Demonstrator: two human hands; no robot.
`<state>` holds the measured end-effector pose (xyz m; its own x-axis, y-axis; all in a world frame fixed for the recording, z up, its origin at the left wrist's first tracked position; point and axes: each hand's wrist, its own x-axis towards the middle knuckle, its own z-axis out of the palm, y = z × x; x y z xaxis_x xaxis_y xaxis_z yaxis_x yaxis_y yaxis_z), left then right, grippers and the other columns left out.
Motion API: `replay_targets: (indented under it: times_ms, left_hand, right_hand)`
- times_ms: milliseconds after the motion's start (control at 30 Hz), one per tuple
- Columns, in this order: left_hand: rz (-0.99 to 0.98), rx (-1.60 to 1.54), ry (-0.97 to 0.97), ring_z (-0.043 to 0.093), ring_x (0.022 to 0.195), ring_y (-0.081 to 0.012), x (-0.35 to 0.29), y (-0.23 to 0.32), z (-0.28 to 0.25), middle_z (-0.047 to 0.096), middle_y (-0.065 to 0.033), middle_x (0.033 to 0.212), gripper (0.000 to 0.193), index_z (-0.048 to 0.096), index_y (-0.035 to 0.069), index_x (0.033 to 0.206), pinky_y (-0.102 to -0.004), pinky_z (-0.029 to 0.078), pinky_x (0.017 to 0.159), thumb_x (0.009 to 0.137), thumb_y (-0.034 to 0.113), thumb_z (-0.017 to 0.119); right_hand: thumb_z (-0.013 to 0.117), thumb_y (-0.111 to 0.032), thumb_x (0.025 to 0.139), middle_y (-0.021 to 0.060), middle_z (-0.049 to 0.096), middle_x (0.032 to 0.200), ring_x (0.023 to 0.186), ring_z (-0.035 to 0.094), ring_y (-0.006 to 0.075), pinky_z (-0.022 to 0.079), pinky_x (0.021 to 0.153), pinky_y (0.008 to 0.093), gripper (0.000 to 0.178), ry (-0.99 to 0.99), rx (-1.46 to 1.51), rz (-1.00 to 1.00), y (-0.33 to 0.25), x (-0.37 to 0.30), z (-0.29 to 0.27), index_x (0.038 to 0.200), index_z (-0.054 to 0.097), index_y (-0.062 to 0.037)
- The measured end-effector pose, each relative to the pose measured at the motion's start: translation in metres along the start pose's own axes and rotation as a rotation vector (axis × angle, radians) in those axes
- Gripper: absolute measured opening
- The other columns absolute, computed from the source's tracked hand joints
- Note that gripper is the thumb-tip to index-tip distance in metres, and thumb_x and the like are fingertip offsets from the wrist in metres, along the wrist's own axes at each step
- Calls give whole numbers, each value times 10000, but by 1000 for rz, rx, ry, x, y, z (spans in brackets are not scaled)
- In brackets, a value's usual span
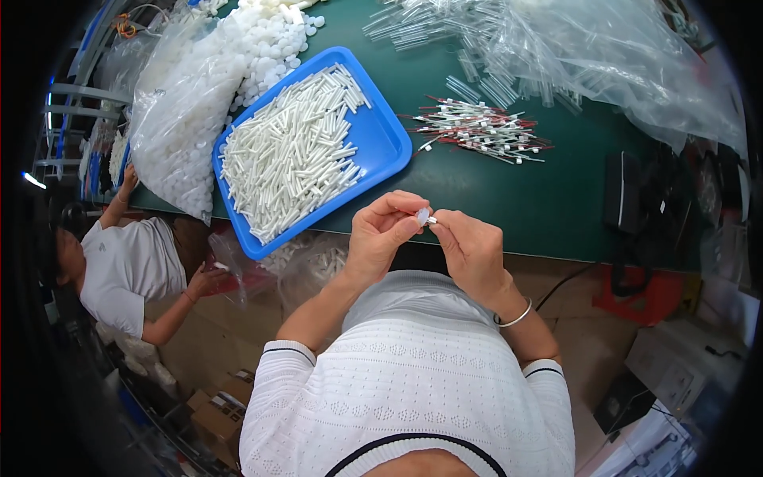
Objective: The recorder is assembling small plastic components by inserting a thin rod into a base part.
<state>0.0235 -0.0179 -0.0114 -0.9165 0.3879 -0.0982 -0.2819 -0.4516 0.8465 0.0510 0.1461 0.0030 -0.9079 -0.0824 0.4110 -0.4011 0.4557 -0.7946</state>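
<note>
In front of my chest, at the table's near edge, both hands meet with fingertips nearly touching. My left hand [380, 238] pinches a small translucent white cap [422, 215] between thumb and fingers. Against that cap, my right hand [474, 253] grips a small white-and-shiny piece [431, 221]; most of it is hidden by the fingers, so its kind is unclear. Just beyond my hands lies a blue tray [392, 151] heaped with short white tubes [290, 151]. To its right is a pile of thin white pieces with red wires [485, 131].
Translucent white caps [278, 32] spill from a plastic bag [187, 103] at the far left. Clear tubes [413, 24] lie under plastic film [604, 56] on the green table [572, 191]. A black box [622, 191] stands at right. Another person [131, 266] works at left.
</note>
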Motion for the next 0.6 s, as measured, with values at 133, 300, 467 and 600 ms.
replay_targets:
  times_ms: [133,300,467,600]
  left_hand:
    - [155,31,-76,557,966,-131,0,-10,-6,569,-89,1078,199,622,-25,1064,-271,475,843,868,-3,645]
    - [96,-42,-136,534,998,-150,0,-5,-8,535,-108,1132,208,632,-14,1055,-287,432,886,852,14,669]
    - [202,532,-163,516,1064,-176,-2,21,-10,554,-72,1144,233,676,58,1022,-306,403,910,795,45,722]
    - [142,868,-225,594,960,-202,19,67,-29,661,-65,955,213,705,65,972,-324,433,885,761,39,722]
  right_hand:
    - [614,-70,897,105,606,729,565,596,229,454,498,303,69,60,144,33,8,-10,12,914,609,-3]
    - [606,-69,911,61,627,747,581,562,144,437,529,265,76,33,537,282,9,-15,21,936,638,-5]
    - [640,-95,891,35,609,797,717,516,93,419,667,222,110,-275,634,199,30,4,1,958,695,-28]
    - [638,-89,898,37,632,942,805,561,84,460,731,216,161,-403,806,403,26,2,-4,1024,661,8]
